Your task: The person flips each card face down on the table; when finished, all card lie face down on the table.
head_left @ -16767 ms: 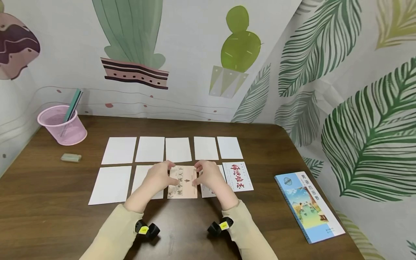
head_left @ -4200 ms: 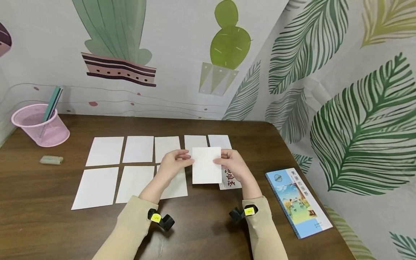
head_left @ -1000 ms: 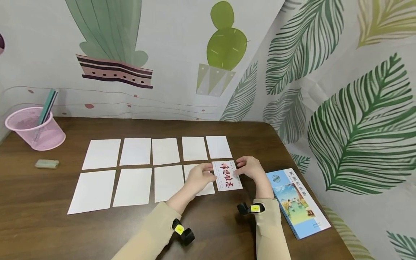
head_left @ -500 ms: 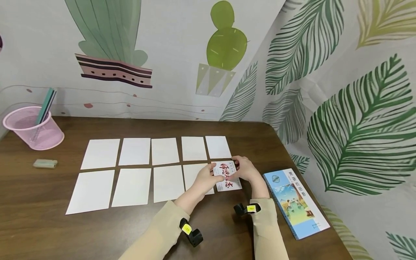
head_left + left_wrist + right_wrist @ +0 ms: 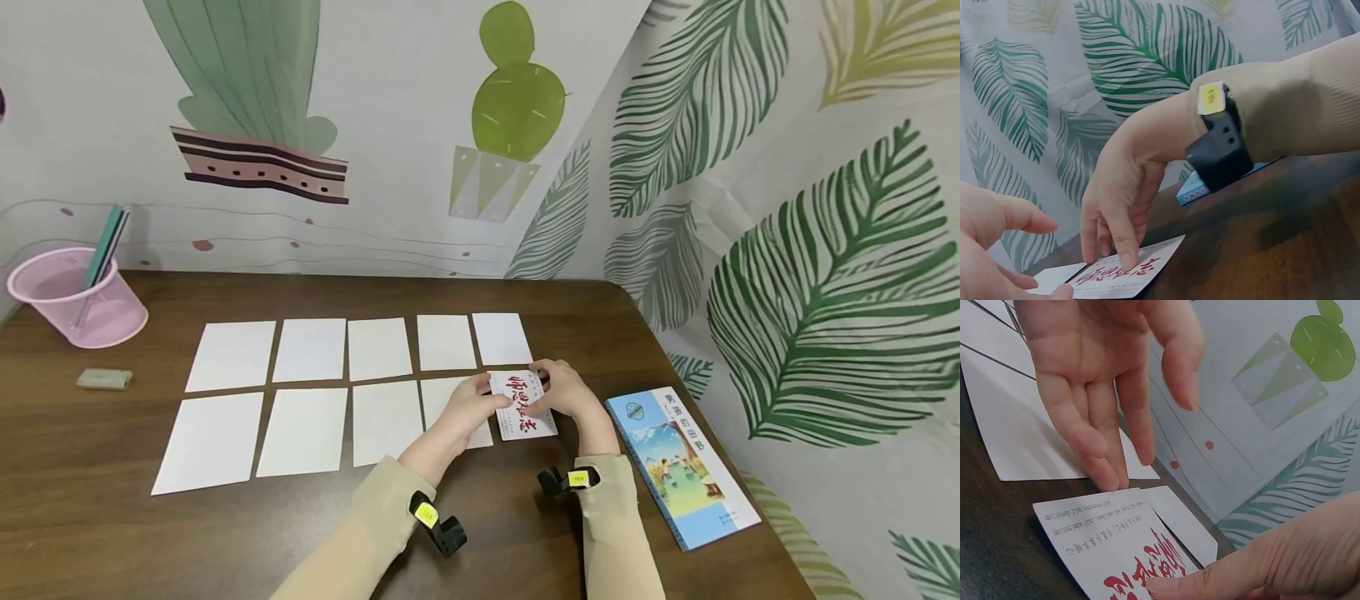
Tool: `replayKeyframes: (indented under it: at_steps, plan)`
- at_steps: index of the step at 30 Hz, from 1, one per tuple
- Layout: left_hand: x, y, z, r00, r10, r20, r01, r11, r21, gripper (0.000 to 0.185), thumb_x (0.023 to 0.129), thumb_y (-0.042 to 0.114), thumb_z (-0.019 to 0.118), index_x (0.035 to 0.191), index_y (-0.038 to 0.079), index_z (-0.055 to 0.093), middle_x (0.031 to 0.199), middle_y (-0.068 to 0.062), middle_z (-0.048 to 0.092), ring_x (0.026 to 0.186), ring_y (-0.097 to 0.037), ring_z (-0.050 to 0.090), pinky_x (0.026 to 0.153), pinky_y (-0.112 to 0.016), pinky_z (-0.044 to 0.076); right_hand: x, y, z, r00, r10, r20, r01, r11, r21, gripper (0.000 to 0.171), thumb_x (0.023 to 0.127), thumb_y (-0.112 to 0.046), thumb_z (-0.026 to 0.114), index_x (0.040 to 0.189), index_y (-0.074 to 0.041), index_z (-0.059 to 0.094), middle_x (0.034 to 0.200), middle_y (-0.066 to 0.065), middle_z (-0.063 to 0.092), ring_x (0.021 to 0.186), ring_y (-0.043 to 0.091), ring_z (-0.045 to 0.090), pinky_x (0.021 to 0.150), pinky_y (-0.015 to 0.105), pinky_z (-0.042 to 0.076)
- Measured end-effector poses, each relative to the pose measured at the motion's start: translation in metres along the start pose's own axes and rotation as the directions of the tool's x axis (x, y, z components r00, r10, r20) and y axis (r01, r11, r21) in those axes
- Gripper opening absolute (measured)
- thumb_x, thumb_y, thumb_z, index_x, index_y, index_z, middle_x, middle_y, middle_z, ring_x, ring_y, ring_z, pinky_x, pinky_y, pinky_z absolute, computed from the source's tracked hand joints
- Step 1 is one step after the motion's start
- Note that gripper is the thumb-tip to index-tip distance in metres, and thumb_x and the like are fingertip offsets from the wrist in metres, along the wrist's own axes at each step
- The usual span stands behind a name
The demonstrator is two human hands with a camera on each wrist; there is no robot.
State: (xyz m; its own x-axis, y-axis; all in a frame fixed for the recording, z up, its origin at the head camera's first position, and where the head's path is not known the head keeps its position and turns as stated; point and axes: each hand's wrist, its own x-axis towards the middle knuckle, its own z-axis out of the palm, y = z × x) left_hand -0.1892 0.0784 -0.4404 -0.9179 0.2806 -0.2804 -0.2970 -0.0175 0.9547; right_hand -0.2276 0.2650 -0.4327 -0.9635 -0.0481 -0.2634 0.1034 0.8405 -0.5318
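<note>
A card with red brush lettering (image 5: 522,407) lies face up at the right end of the near row on the dark wooden table (image 5: 465,292). My left hand (image 5: 472,403) hovers at the card's left edge with straight fingers (image 5: 1100,434), their tips just above the card's corner. My right hand (image 5: 564,390) rests on the card's right side. Its fingertips (image 5: 1124,255) press down on the card (image 5: 1141,270), and its thumb (image 5: 1235,574) lies on the printed face (image 5: 1110,547).
Several blank white cards (image 5: 378,348) lie in two rows to the left. A blue illustrated book (image 5: 681,465) lies at the right near the table edge. A pink mesh cup (image 5: 75,298) and an eraser (image 5: 105,379) sit at the far left. Patterned walls close the back and right.
A white card held up earlier now lies in the near row. Over the last second both hands closed in on the red-lettered card, the right hand sliding left onto it.
</note>
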Motion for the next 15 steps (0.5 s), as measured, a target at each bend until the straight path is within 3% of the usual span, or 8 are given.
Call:
replayKeyframes:
  at_steps: [8,15]
  plan:
    - [0.008,-0.001,-0.005,1.0,-0.01,0.017,0.012,0.998,-0.068,0.069,0.086,0.005,0.061,0.146,-0.012,0.031,0.144,-0.029,0.045,0.133,-0.039,0.046,0.111,-0.046,0.04,-0.001,-0.001,-0.004,1.0,-0.002,0.023,0.002,1.0,0.018,0.079,0.068,-0.008,0.088,0.137,-0.002,0.052,0.126,0.019,0.053,0.104,0.031,0.055,0.086,0.042,0.053]
    - [0.012,-0.005,-0.003,0.989,0.024,0.148,-0.006,0.993,-0.117,0.058,0.089,-0.002,0.056,0.141,-0.017,0.035,0.137,-0.032,0.049,0.129,-0.039,0.05,0.111,-0.045,0.041,-0.006,-0.003,-0.009,0.999,0.0,0.034,0.0,1.0,0.013,0.078,0.068,-0.011,0.089,0.137,-0.004,0.052,0.129,0.02,0.052,0.107,0.032,0.056,0.087,0.044,0.054]
